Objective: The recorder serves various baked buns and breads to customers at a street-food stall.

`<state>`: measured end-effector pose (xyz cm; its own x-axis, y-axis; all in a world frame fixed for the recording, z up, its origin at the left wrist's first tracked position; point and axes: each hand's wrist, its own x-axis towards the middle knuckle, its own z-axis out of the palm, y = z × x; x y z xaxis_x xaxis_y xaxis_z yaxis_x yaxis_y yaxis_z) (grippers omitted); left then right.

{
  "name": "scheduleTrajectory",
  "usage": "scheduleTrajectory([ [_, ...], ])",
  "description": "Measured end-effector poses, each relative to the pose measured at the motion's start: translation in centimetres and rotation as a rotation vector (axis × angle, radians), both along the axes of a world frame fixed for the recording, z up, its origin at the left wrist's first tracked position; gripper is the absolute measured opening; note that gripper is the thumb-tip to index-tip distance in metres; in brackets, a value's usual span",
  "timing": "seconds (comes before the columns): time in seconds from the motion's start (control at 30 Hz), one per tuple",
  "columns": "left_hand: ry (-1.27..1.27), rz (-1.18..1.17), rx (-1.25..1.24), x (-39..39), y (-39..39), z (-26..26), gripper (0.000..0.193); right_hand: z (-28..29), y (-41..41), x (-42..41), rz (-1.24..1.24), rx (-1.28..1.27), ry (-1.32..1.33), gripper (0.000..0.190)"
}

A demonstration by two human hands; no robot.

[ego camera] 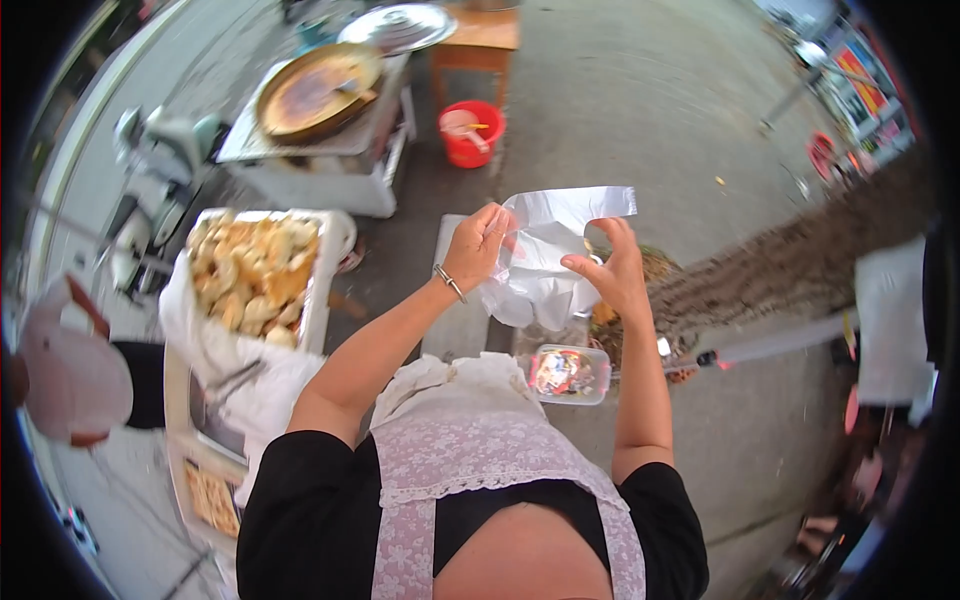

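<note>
A thin, translucent white plastic bag [541, 262] hangs in front of my chest, its upper edge spread to the right. My left hand [480, 244], with a metal bangle at the wrist, grips the bag's left side. At its right side is my right hand [621, 274], thumb and fingers parted around a gap beside the bag. Whether those fingertips touch the plastic cannot be told. To my left, pieces of golden flatbread [255, 277] fill a white foam box [321, 300] lined with white cloth. Below the bag stands a clear plastic tub [595, 382] with mixed small contents.
A large round pan [307, 94] sits on a metal-topped stand [360, 150], with a metal lid [397, 28] behind. A red bucket [471, 154] stands beside it. A tree trunk [757, 270] crosses the right. A person [75, 367] and a scooter [154, 202] are at left.
</note>
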<state>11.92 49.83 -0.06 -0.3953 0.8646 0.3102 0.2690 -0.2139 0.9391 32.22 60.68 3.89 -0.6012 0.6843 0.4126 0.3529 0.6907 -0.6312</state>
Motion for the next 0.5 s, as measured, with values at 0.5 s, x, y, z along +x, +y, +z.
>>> scheduleTrajectory([
  [0.5, 0.103, 0.979, -0.201, -17.8, -26.0, -4.9, 0.030, -11.4, -13.5, -31.8, 0.882, -0.468, -0.243, 0.027],
])
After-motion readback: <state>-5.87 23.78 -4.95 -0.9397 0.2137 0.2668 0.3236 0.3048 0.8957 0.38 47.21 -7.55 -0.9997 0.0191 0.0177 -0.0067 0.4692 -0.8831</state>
